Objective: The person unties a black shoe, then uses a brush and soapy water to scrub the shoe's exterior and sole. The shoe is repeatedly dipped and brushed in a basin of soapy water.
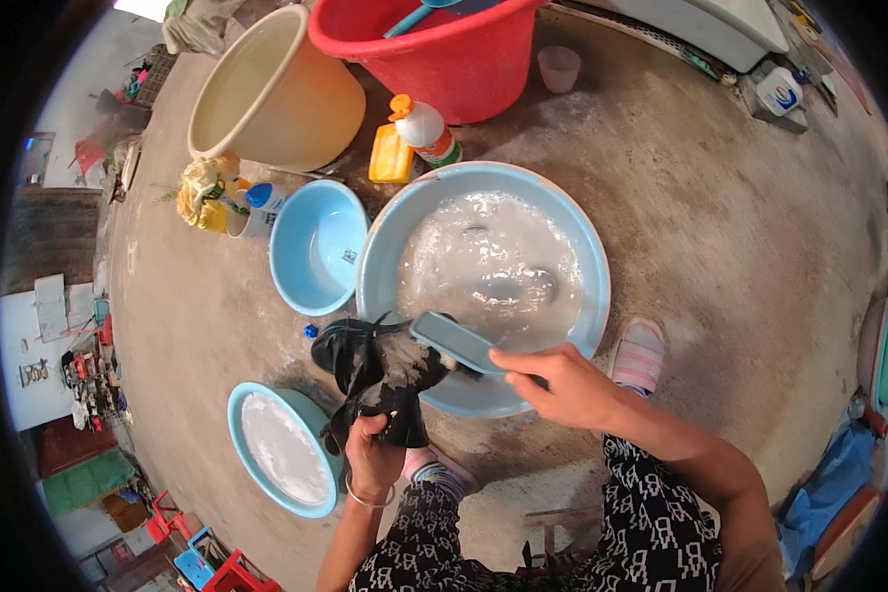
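My left hand (376,451) grips a wet black item, apparently a shoe with laces (385,362), over the near left rim of a large light-blue basin (599,259). The basin holds cloudy, sudsy water with rounded shapes just breaking its surface. My right hand (555,381) holds a blue-backed scrubbing brush (455,342) against the black item; its bristles are mostly hidden beneath the back. Left of the large basin stands a smaller blue basin (318,248). Another small blue basin (333,488) with whitish, foamy contents stands left of my left hand.
Beyond the large basin are a yellow container (391,155), a white spray bottle (423,127), a red tub (444,74) and a beige tub of water (303,111). A cup with artificial-looking flowers (211,192) is at left, a translucent cup (560,69) behind the red tub's right side.
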The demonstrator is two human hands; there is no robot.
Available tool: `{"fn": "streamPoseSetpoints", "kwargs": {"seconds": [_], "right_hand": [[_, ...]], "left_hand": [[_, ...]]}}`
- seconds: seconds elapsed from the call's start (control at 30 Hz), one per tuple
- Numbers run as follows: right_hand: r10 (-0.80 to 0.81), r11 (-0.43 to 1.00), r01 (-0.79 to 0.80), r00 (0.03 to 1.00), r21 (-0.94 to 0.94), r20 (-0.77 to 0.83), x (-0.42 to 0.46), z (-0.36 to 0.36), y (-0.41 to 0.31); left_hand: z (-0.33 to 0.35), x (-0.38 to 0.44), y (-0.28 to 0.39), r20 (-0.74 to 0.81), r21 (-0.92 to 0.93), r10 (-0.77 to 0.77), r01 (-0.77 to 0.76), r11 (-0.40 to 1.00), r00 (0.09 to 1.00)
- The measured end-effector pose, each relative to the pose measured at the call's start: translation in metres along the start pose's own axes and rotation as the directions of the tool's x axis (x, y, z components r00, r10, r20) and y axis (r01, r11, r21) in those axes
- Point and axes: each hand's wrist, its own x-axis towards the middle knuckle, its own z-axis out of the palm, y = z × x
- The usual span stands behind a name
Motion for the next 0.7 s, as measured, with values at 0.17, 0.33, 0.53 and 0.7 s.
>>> {"fn": "streamPoseSetpoints", "kwargs": {"seconds": [0.17,0.33,0.53,0.7], "right_hand": [[0.040,0.970,-0.049,0.998,-0.237,-0.041,0.041,0.003,0.032],[0.354,0.916,-0.342,0.935,0.211,-0.017,0.055,0.020,0.042],[0.394,0.611,-0.580,0.813,0.539,0.428,0.075,0.045,0.023],[0.369,0.485,-0.591,0.807,0.645,0.462,0.084,0.054,0.025]], "left_hand": [[-0.004,-0.004,-0.003,0.030,-0.046,-0.141,0.143,0.989,0.989],[-0.004,-0.008,0.007,0.065,0.072,-0.069,0.064,0.995,0.995],[-0.015,-0.024,0.018,0.017,0.346,-0.056,0.047,0.937,0.998],[-0.018,-0.021,0.035,0.119,0.513,0.001,-0.063,0.856,0.993]]}}
